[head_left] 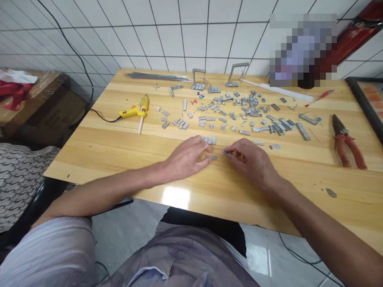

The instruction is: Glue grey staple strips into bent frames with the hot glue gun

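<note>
Wooden table (119, 151), spread before me, with a broad scatter of grey pieces (254, 104) over its far half. My right hand (254, 159): thumb and forefinger together, pinching at their tips. My left hand (187, 159), opposite: thumb touching; I cannot tell whether the forefinger also grips. Pliers (343, 132), to my right, red handles spread. Yellow glue gun (139, 111), lying to my left. Short row of blocks (210, 140), just beyond my left fingers. Grey strip (212, 157), at my left thumb tip. Small grey bit (224, 152), held in my right fingertips, near the strip but apart.
</note>
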`<action>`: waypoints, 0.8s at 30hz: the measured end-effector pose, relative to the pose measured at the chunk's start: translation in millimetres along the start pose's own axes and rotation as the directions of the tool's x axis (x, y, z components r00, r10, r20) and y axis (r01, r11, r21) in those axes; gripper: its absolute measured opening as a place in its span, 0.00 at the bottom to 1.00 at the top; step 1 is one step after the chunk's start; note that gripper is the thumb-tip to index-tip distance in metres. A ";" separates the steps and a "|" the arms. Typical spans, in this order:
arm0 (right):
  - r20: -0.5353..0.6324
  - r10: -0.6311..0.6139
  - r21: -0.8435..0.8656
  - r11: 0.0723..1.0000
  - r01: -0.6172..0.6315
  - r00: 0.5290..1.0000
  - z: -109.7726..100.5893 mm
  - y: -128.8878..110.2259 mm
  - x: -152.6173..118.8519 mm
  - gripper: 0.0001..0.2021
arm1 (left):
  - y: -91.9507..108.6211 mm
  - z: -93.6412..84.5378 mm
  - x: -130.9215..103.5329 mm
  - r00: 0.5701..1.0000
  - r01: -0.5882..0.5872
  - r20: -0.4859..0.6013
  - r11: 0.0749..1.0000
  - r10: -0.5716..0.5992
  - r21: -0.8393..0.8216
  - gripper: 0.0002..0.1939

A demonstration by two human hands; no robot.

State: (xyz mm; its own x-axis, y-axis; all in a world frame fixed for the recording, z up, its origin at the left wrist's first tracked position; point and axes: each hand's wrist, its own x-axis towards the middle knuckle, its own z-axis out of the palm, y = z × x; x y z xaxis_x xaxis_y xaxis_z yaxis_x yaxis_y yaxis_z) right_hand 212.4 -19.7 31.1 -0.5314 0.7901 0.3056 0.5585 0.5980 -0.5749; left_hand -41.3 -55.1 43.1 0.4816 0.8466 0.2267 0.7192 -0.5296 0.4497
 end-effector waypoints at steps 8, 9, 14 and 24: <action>0.043 -0.020 -0.015 1.000 0.020 0.999 13.4 8.8 -9.7 0.07 | -6.2 28.9 2.6 0.999 -0.031 -0.016 0.996 0.032 0.084 0.07; 0.054 -0.021 -0.024 0.999 0.023 0.998 13.7 8.7 -9.8 0.07 | -6.5 29.8 3.4 0.999 -0.037 -0.020 0.996 0.039 0.086 0.06; 0.095 -0.038 -0.081 0.996 0.046 0.995 15.3 7.6 -9.4 0.08 | -7.8 32.1 7.2 0.998 -0.052 -0.029 0.996 0.054 0.067 0.04; 0.108 -0.045 -0.138 0.989 0.059 0.993 15.8 5.7 -9.5 0.09 | -9.7 29.9 7.8 0.999 -0.043 0.013 0.999 0.043 0.017 0.03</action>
State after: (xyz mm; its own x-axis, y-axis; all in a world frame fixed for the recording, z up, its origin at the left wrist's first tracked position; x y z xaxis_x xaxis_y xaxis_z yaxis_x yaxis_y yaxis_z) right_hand 210.6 -25.9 12.9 -0.6214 0.7435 0.2474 0.6082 0.6567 -0.4459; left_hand -29.6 -45.0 14.6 0.5187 0.8221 0.2348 0.7062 -0.5667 0.4245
